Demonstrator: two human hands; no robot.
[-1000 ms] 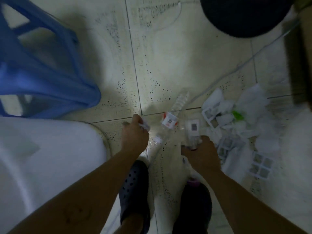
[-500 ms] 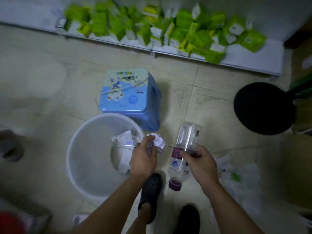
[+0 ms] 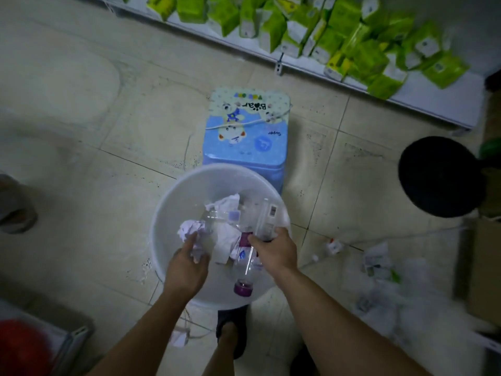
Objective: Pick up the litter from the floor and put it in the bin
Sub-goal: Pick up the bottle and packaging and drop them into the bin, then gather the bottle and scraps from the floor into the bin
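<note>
A round white bin (image 3: 173,202) stands on the tiled floor right below me, with crumpled paper inside. My left hand (image 3: 187,264) is over the bin's near side, closed on a crumpled white paper (image 3: 191,229). My right hand (image 3: 273,251) grips a clear plastic bottle (image 3: 250,256) with a purple cap, held over the bin with the cap pointing toward me. More litter (image 3: 376,264), white scraps and wrappers, lies on the floor to the right.
A blue printed stool (image 3: 246,131) stands just beyond the bin. A low white shelf (image 3: 423,101) of green packets runs along the back. At the right are a round black seat (image 3: 439,175) and a cardboard box (image 3: 485,270). My dark shoe (image 3: 230,321) is below the bin.
I rose from the litter pile and turned toward the bin. Both hands moved left, carrying the paper and the bottle from beside the bin to over its opening.
</note>
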